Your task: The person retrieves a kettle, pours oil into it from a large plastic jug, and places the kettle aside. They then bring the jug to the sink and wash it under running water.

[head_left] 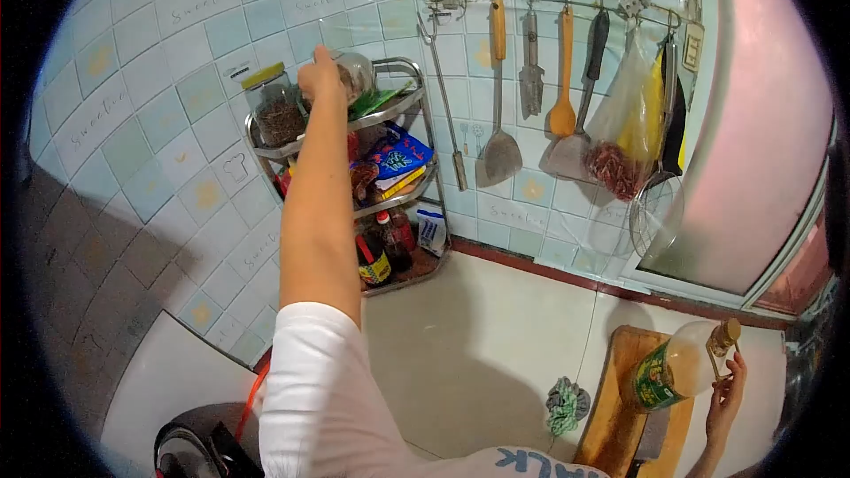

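My left hand (322, 78) reaches up to the top of a metal corner rack (398, 106), its fingers closed on a clear jar (357, 76) with something brownish inside. The jar leans to one side, and my hand covers its near end. Beside it stands a jar with a yellow lid (277, 111), partly filled with dark bits. At the lower right, my right hand (726, 394) grips the handle of a large clear plastic bottle (695, 358). This bottle has a green label and a brown cap, and it tilts over a wooden cutting board (611, 425).
Sauce bottles (394, 239) and packets (398, 155) fill the lower shelves. Spatulas (500, 155), a strainer (653, 217) and bags hang from a wall rail. A cleaver (652, 435) lies on the board. A green-grey cloth (567, 405) rests nearby. A dark appliance (195, 447) stands lower left.
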A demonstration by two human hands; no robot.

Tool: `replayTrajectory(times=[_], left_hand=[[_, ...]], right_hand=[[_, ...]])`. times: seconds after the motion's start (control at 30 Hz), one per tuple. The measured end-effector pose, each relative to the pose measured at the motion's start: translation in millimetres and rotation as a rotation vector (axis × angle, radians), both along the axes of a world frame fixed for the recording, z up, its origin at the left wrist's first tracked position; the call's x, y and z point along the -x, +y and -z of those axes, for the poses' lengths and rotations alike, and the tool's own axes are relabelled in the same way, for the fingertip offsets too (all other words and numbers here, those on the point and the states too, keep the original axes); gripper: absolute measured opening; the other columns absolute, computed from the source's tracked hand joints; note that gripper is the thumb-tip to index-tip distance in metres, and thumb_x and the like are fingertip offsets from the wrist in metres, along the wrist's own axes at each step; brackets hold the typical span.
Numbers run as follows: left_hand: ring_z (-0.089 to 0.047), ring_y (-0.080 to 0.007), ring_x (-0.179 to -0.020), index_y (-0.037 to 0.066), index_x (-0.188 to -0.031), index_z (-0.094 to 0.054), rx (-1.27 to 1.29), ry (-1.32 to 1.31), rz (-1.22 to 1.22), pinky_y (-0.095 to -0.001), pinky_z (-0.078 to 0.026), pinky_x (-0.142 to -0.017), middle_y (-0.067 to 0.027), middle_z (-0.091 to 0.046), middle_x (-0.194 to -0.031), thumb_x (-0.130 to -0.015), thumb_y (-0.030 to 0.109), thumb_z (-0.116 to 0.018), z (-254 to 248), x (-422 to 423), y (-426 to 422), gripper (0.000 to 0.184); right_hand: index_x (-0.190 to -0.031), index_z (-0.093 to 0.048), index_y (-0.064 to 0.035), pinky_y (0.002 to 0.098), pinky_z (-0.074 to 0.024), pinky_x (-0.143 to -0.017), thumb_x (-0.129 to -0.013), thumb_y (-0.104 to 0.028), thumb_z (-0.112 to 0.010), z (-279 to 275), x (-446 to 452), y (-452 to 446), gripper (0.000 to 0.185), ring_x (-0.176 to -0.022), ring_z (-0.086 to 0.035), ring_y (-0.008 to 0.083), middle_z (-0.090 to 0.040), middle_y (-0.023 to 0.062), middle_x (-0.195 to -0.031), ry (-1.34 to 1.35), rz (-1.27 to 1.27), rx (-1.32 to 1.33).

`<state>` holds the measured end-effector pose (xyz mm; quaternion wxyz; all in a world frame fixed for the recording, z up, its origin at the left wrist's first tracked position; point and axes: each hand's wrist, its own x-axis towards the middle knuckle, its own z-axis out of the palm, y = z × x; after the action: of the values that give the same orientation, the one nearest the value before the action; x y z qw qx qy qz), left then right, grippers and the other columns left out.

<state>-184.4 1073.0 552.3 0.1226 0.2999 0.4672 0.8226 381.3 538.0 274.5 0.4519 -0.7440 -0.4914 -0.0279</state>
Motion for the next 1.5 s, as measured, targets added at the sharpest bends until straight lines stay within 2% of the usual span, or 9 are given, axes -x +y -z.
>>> replayTrajectory(times=[0.13,0.4,0.53,0.67,0.77,0.93,1.2,1.37,1.5], left_hand=[[-0.055,-0.0227,-0.063,-0.008,-0.072,-0.059,-0.090,0.159,-0.071,-0.0357,-0.043,-0.058,-0.0140,-0.061,-0.072,-0.078,0.034,-0.060,-18,19,4,0.043],[-0.040,-0.0073,-0.043,0.009,-0.063,-0.054,-0.247,0.091,0.408,-0.0219,-0.028,-0.039,0.0003,-0.049,-0.052,-0.078,0.038,-0.067,-25,36,-114,0.035],[-0.042,-0.0054,-0.045,0.012,-0.070,-0.055,-0.073,0.037,0.693,-0.0173,-0.030,-0.042,0.0014,-0.050,-0.055,-0.082,0.037,-0.064,41,59,-144,0.028],[-0.051,-0.0070,-0.074,0.008,-0.091,-0.060,0.033,-0.105,0.659,-0.0178,-0.041,-0.063,-0.0001,-0.058,-0.088,-0.087,0.024,-0.057,150,-13,-239,0.017],[-0.027,-0.0016,-0.042,0.010,-0.083,-0.060,0.253,-0.111,0.751,-0.0187,-0.017,-0.040,0.0110,-0.033,-0.051,-0.086,0.029,-0.055,261,-36,-278,0.020],[-0.022,-0.0053,-0.044,0.016,-0.055,-0.030,0.547,-0.099,0.683,-0.0245,-0.014,-0.042,0.0058,-0.026,-0.049,-0.081,0.025,-0.051,397,-73,-348,0.034],[-0.021,-0.0049,-0.042,0.013,-0.054,-0.031,0.421,-0.005,0.822,-0.0248,-0.014,-0.040,0.0048,-0.026,-0.049,-0.080,0.018,-0.049,481,-100,-377,0.032],[-0.022,-0.0048,-0.042,0.013,-0.053,-0.032,0.423,0.235,0.796,-0.0235,-0.016,-0.039,0.0043,-0.029,-0.050,-0.079,0.014,-0.049,499,-103,-377,0.030],[-0.023,-0.0051,-0.042,0.012,-0.054,-0.032,0.477,0.062,0.838,-0.0227,-0.017,-0.039,0.0037,-0.030,-0.051,-0.079,0.014,-0.048,490,-111,-382,0.030]], right_hand=[[-0.119,-0.046,-0.0063,0.0222,-0.0414,-0.066,-0.077,0.015,-0.042,-3,4,1,0.048,-0.075,-0.046,0.0095,-0.038,0.0069,-0.136,-0.040,-0.039,-0.026],[-0.124,-0.045,-0.0056,0.0235,-0.0413,-0.074,-0.076,0.016,-0.037,5,-3,5,0.053,-0.090,-0.049,0.0134,-0.038,0.0066,-0.136,-0.083,-0.050,-0.084],[-0.124,-0.047,-0.0062,0.0249,-0.0428,-0.078,-0.081,0.010,-0.040,-8,-3,14,0.047,-0.089,-0.048,0.0132,-0.038,0.0058,-0.136,-0.149,-0.084,-0.045],[-0.121,-0.050,-0.0050,0.0262,-0.0461,-0.082,-0.078,0.014,-0.037,-5,-14,24,0.048,-0.092,-0.052,0.0132,-0.041,0.0071,-0.133,-0.044,-0.136,-0.081],[-0.117,-0.053,-0.0048,0.0256,-0.0471,-0.080,-0.075,0.015,-0.042,-10,-20,26,0.048,-0.088,-0.056,0.0139,-0.043,0.0085,-0.131,-0.009,-0.126,-0.112],[-0.113,-0.054,-0.0045,0.0238,-0.0470,-0.070,-0.075,0.016,-0.046,-40,-17,29,0.044,-0.076,-0.056,0.0121,-0.048,0.0083,-0.123,-0.091,0.001,-0.135],[-0.101,-0.059,-0.0016,0.0230,-0.0467,-0.066,-0.089,-0.011,-0.054,-12,-31,11,0.017,-0.072,-0.056,0.0101,-0.061,0.0050,-0.085,0.187,0.114,-0.274],[-0.100,-0.059,0.0006,0.0238,-0.0479,-0.068,-0.089,-0.012,-0.053,2,-28,-10,0.017,-0.074,-0.056,0.0108,-0.061,0.0058,-0.087,0.304,0.081,-0.245],[-0.100,-0.059,0.0011,0.0236,-0.0477,-0.068,-0.089,-0.011,-0.053,5,-32,-12,0.017,-0.076,-0.056,0.0105,-0.061,0.0059,-0.088,0.353,0.024,-0.292]])
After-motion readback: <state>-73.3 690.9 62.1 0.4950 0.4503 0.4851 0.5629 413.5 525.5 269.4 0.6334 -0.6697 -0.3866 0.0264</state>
